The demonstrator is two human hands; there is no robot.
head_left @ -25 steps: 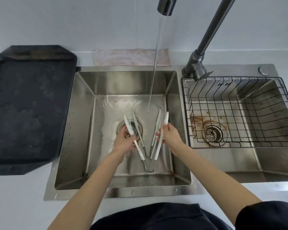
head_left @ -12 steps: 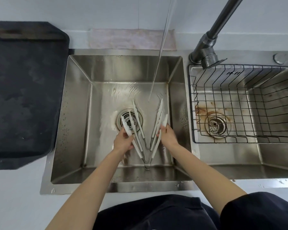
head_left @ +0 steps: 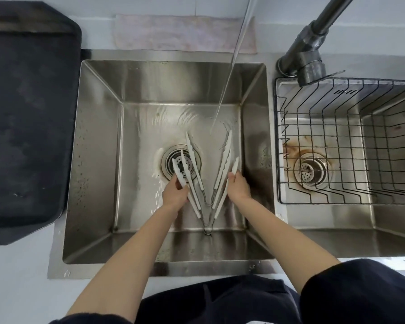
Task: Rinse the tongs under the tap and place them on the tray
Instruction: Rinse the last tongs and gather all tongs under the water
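Your left hand [head_left: 174, 195] has its fingers curled round the outer left arm of the white tongs [head_left: 206, 178], the thumb side pressed against the white blade just below its tip. Your right hand [head_left: 239, 189] grips the outer right arm the same way, fingertips pinching the blade near its upper end. Between your two hands the tongs spread in a V, hinge loops toward you and tips pointing away; several white arms show, so more than one pair is there, and you cannot tell exactly how many. The inner arms lie loose between your fingers, down in the left sink basin [head_left: 98, 160].

Just beyond your left fingertips sits the round drain strainer [head_left: 181, 163], partly behind the left blades. Ahead of your right fingertips the stream of water [head_left: 227, 83] slants down and strikes the basin floor between the far tips, not on the tongs themselves. The dark tap [head_left: 313, 40] rises well to the right of your right hand, above a wire basket [head_left: 337, 141] set in the right basin. Far off to the left of your left hand lies the dark tray [head_left: 28, 118] on the counter. A pale cloth [head_left: 182, 35] lies behind the sink.
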